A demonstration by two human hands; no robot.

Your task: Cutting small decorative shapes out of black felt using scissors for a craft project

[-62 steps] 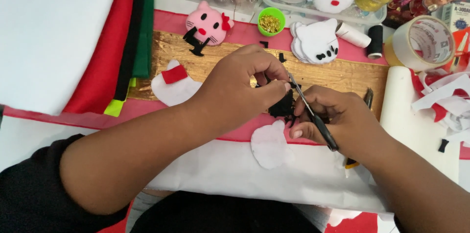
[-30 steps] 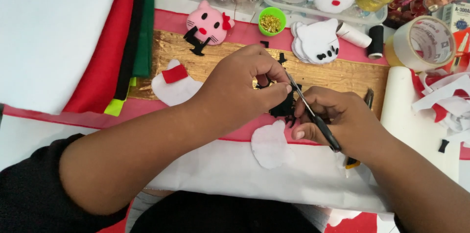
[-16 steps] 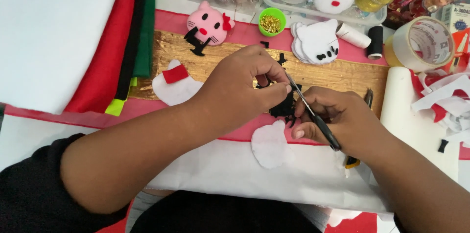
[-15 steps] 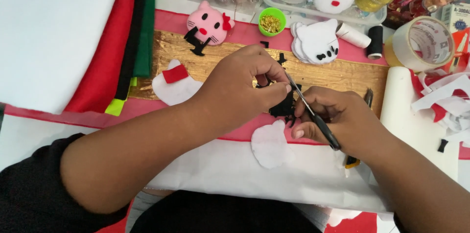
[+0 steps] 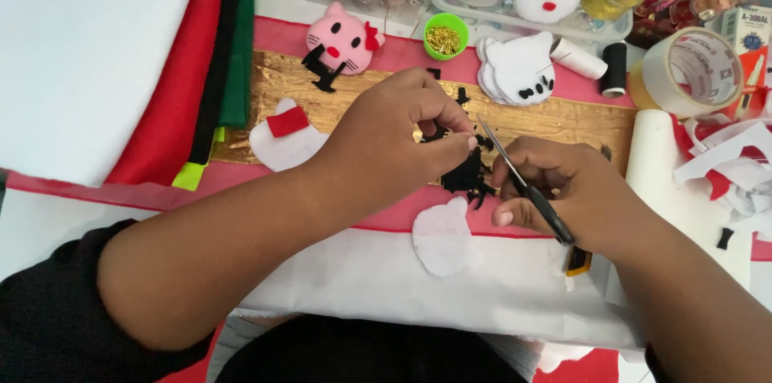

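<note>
Cutting: one scissors, one black felt

Single head view: looks steeply down, close over craft table.

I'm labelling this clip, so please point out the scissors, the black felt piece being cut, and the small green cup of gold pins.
scissors [image 5: 527, 190]: head view, on the blades' pivot area.
black felt piece [image 5: 465, 176]: head view, on its dark middle.
green cup [image 5: 445, 35]: head view, on its rim by the pins.
</note>
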